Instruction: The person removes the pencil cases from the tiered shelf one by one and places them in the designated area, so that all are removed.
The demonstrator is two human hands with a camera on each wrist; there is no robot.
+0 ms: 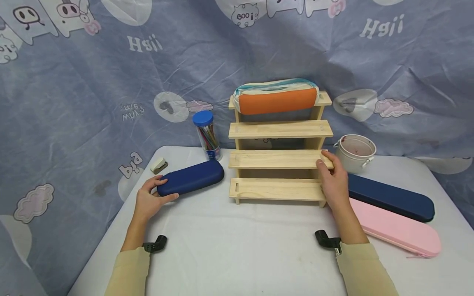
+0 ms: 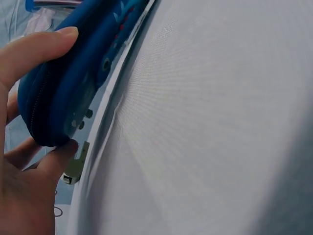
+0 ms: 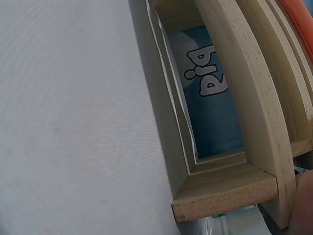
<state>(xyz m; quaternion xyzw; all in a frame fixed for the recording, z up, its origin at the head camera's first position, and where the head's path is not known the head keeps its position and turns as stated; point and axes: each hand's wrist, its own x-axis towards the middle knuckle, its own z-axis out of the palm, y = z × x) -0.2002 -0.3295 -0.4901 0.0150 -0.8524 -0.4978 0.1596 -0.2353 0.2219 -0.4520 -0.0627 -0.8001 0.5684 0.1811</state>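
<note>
At the table's left side, my left hand grips the near end of a dark blue pencil case, thumb on one side and fingers on the other. The left wrist view shows a zip along this pencil case and a printed side turned to the table. My right hand holds the right end of a board on a four-tier wooden rack. On the top tier lies an orange, white and blue pencil pouch. Only a finger's edge of that hand shows in the right wrist view.
A small stapler and a blue-lidded jar of pencils stand behind the held case. Right of the rack are a white bucket, a navy case and a pink case. A printed blue curtain hangs behind the table.
</note>
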